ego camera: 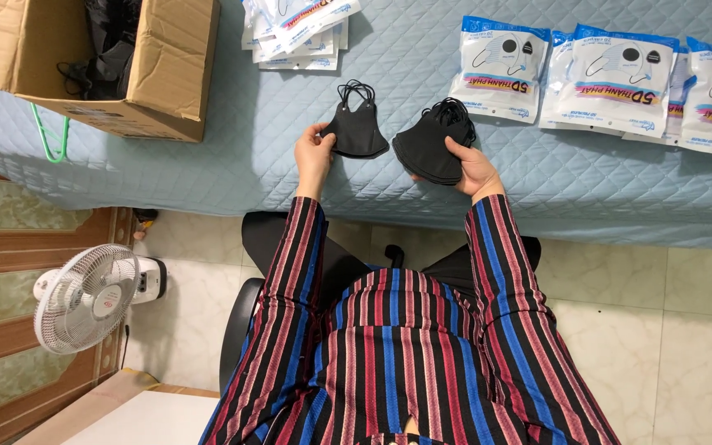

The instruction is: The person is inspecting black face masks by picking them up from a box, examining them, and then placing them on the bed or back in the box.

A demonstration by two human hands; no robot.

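Note:
My left hand (313, 154) pinches the edge of a single black face mask (358, 130) that lies on the quilted blue bedcover (249, 156), its ear loops pointing away from me. My right hand (473, 167) grips a stack of several black masks (432, 146) with looped straps at the top. The two hands are a short way apart, side by side over the cover near its front edge. My arms wear red, blue and black striped sleeves.
An open cardboard box (158, 74) with black masks inside sits at the far left. White and blue mask packets lie at the back centre (298, 33) and in a row at the right (611, 78). A white fan (88, 297) stands on the tiled floor.

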